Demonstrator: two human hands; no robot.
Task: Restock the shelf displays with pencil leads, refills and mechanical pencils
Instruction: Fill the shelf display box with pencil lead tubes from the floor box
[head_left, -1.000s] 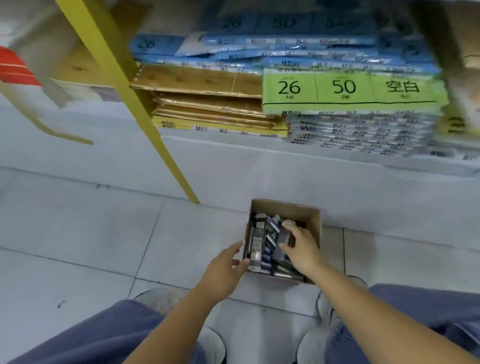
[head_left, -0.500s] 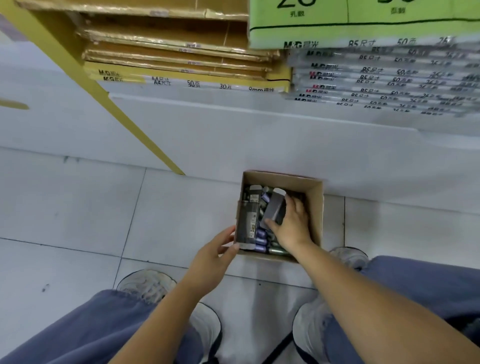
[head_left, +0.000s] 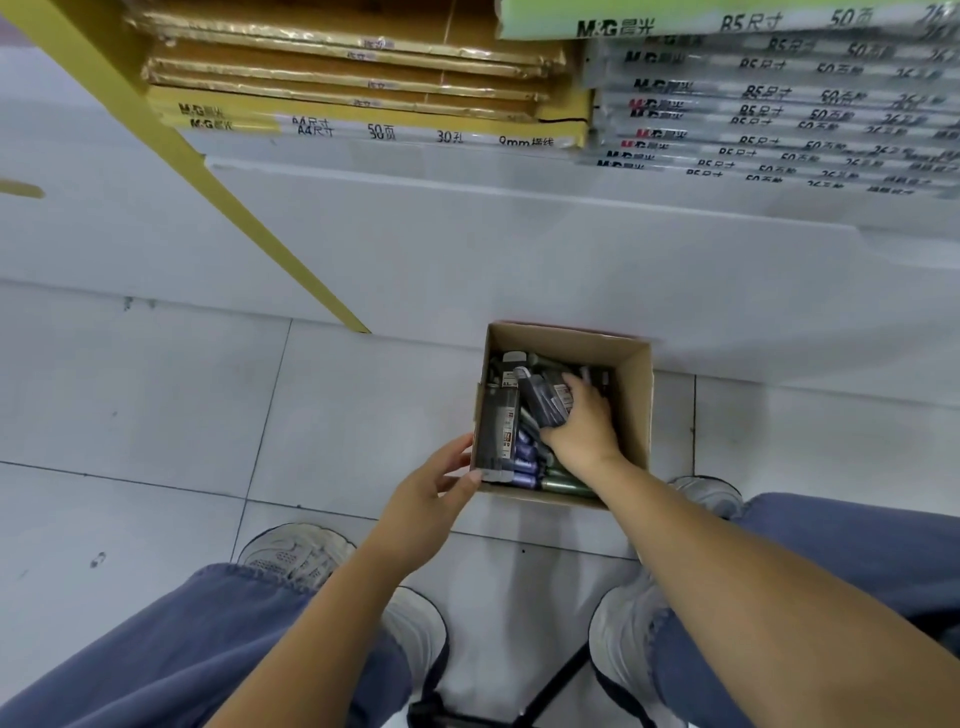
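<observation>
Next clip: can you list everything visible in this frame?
cardboard box: one, brown, on the floor against the shelf base
packs: many, count unclear, grey, clear and purple, inside the box
dark pack: one, dark grey, in the box, gripped
shelf post: one, yellow, slanting at left
paper pads: stack, gold-brown, shelf left
loose-leaf packs: stack, grey, shelf right
floor tiles: pale grey
shoes: two, whitish, on the floor
trousers: blue
left hand: touches the box's near left corner
right hand: in the box, grips the dark pack

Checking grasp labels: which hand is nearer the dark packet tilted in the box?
Right. The right hand grips the dark packet inside the box; the left hand is outside, at its near-left corner.
</observation>
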